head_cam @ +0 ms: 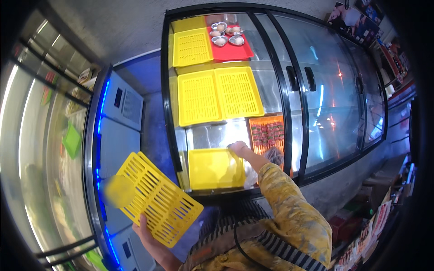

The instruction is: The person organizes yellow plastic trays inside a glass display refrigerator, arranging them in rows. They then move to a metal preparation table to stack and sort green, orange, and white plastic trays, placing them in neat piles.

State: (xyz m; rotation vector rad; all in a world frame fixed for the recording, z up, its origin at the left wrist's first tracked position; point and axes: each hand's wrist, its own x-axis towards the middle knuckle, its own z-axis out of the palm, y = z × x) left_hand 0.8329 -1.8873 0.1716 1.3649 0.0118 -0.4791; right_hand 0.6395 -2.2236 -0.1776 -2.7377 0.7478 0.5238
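My left hand (145, 226) grips slotted yellow plastic panels (166, 200) by their lower edge, thumb on top. A second panel edge shows behind the first, and a blurred patch hides the left corner. My right hand (239, 148) reaches into a glass-door display fridge (165, 84). Its curled fingers are at the back right corner of a solid-bottomed yellow tray (213, 169) on the lowest level. Whether they grip the rim or something small is hidden. Beside my right forearm, an orange tray (259, 149) holds raw meat skewers (268, 133) and a plastic bag (274, 155).
Slotted yellow trays (198, 98) (239, 91) stand on the middle shelf. Above, another yellow tray (192, 47) adjoins a red tray (234, 52) with several foil cups (219, 40) holding round pale items. Black door frames (288, 101) border my right arm. Another lit glass cabinet (44, 135) stands left.
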